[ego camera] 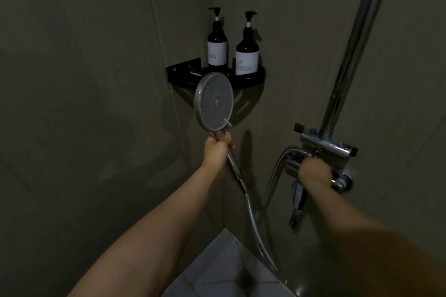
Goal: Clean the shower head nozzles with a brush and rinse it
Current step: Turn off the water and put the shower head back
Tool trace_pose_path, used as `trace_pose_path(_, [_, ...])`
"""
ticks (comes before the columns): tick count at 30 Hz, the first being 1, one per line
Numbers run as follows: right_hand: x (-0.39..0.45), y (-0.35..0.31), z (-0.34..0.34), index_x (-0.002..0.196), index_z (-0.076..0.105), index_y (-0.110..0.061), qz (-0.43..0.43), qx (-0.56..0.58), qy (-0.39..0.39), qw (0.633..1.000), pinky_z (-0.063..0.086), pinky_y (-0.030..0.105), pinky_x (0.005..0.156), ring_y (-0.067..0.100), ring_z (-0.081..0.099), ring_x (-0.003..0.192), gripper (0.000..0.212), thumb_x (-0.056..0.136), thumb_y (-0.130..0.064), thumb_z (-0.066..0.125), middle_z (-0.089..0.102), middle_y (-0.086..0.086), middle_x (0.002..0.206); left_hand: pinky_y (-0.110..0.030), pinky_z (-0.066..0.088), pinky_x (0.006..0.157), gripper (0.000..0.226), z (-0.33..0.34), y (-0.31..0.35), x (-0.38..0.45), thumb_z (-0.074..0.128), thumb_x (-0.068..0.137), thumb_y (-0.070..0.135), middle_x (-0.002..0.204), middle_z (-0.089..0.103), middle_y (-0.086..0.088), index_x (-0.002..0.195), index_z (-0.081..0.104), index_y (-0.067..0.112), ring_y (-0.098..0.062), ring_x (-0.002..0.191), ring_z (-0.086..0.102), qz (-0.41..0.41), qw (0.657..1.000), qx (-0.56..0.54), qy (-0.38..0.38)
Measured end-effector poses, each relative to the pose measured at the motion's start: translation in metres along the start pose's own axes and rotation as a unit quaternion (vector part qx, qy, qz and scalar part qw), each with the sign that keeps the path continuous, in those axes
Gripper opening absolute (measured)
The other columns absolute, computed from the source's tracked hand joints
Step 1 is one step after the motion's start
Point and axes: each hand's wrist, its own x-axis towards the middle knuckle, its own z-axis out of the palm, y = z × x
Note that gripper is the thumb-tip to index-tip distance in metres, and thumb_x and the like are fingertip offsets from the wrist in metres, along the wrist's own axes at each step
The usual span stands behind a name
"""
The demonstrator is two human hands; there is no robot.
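Forearms fill the foreground. At left, the left hand is clenched round the shower head handle, head upright above the grip, nozzles turned rightward. At right, the right hand is closed on the mixer valve.

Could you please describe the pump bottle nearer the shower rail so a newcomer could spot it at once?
Find the black corner shelf where the two walls meet. Two dark pump bottles stand there; yours is the right bottle, sitting lower in view than the left bottle.
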Motion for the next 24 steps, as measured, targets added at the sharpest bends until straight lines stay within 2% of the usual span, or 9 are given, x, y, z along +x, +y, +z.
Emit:
trace_pose_path(5, [0.006, -0.008, 0.005, 0.122, 0.052, 0.004, 0.037, 0.002, -0.004, 0.999, 0.046, 0.038, 0.095, 0.034, 0.054, 0.119, 0.033, 0.097, -0.008, 0.034, 0.057, 0.022, 0.127, -0.023, 0.044, 0.061, 0.021, 0.008, -0.004, 0.017, 0.048, 0.092, 0.003, 0.07, 0.049, -0.002, 0.076, 0.049, 0.015, -0.013, 0.059, 0.047, -0.013, 1.0, -0.002, -0.023])
trace_pose_path(9, [0.019, -0.002, 0.011, 0.122, 0.048, 0.0, 0.12, 0.255, -0.023, 0.959, 0.042, 0.042, 0.103, 0.037, 0.051, 0.121, 0.034, 0.099, -0.011, 0.026, 0.051, 0.026, 0.13, -0.023, 0.044, 0.063, 0.02, 0.018, -0.009, 0.017, 0.047, 0.093, 0.002, 0.071, 0.05, -0.001, 0.077, 0.049, 0.014, -0.012, 0.061, 0.047, -0.027, 0.998, -0.004, -0.051])
trace_pose_path(10, [0.022, 0.001, 0.014, 0.111, 0.053, -0.006, 0.146, 0.373, -0.031, 0.916, 0.05, 0.038, 0.095, 0.029, 0.06, 0.11, 0.031, 0.099, -0.014, 0.026, 0.055, 0.024, 0.12, -0.022, 0.044, 0.063, 0.02, 0.021, -0.01, 0.017, 0.047, 0.093, 0.003, 0.071, 0.049, -0.001, 0.077, 0.049, 0.014, -0.012, 0.061, 0.047, -0.027, 0.998, 0.0, -0.06])
trace_pose_path(11, [0.023, 0.003, 0.016, 0.094, 0.053, -0.013, 0.171, 0.491, -0.05, 0.853, 0.058, 0.028, 0.074, 0.015, 0.069, 0.086, 0.028, 0.099, -0.016, 0.026, 0.058, 0.018, 0.101, -0.021, 0.044, 0.062, 0.02, 0.022, -0.011, 0.016, 0.047, 0.093, 0.003, 0.071, 0.049, 0.0, 0.077, 0.049, 0.015, -0.011, 0.062, 0.047, -0.023, 0.997, 0.007, -0.068])
trace_pose_path(13, [0.024, 0.011, 0.02, 0.071, 0.041, -0.021, 0.19, 0.629, -0.098, 0.748, 0.036, 0.012, 0.028, 0.001, 0.047, 0.029, 0.032, 0.099, -0.018, 0.025, 0.043, 0.002, 0.063, -0.02, 0.044, 0.063, 0.022, 0.026, -0.013, 0.016, 0.047, 0.093, 0.002, 0.071, 0.049, 0.0, 0.076, 0.049, 0.015, -0.011, 0.062, 0.047, -0.012, 0.997, 0.016, -0.079])
trace_pose_path(15, [0.022, 0.016, 0.019, 0.068, 0.037, -0.021, 0.211, 0.718, -0.152, 0.645, 0.016, 0.009, 0.023, 0.002, 0.028, 0.02, 0.034, 0.099, -0.02, 0.024, 0.037, -0.003, 0.043, -0.021, 0.044, 0.063, 0.022, 0.028, -0.015, 0.015, 0.047, 0.093, 0.002, 0.07, 0.049, -0.001, 0.075, 0.049, 0.015, -0.011, 0.061, 0.047, -0.013, 0.996, 0.018, -0.082])
trace_pose_path(19, [0.019, 0.018, 0.021, 0.065, 0.037, -0.012, 0.223, 0.819, -0.191, 0.494, 0.016, 0.013, 0.023, 0.004, 0.028, 0.022, 0.038, 0.099, -0.017, 0.022, 0.036, -0.002, 0.037, -0.022, 0.044, 0.062, 0.023, 0.028, -0.016, 0.015, 0.047, 0.093, 0.002, 0.069, 0.049, -0.001, 0.074, 0.049, 0.015, -0.01, 0.059, 0.048, -0.021, 0.996, 0.023, -0.079])
trace_pose_path(22, [0.02, 0.015, 0.024, 0.064, 0.037, -0.009, 0.232, 0.853, -0.192, 0.426, 0.017, 0.013, 0.023, 0.005, 0.028, 0.022, 0.037, 0.097, -0.012, 0.022, 0.029, -0.002, 0.055, -0.022, 0.043, 0.064, 0.025, 0.027, -0.018, 0.017, 0.048, 0.093, 0.001, 0.07, 0.049, -0.001, 0.072, 0.05, 0.015, -0.009, 0.057, 0.049, -0.019, 0.997, 0.021, -0.072])
trace_pose_path(24, [0.023, 0.018, 0.025, 0.066, 0.039, -0.008, 0.24, 0.852, -0.2, 0.42, 0.017, 0.013, 0.022, 0.005, 0.028, 0.021, 0.037, 0.098, -0.013, 0.022, 0.031, -0.001, 0.047, -0.021, 0.044, 0.062, 0.023, 0.026, -0.02, 0.019, 0.047, 0.093, 0.002, 0.072, 0.049, -0.001, 0.074, 0.049, 0.015, -0.011, 0.061, 0.048, -0.02, 0.997, 0.023, -0.072])
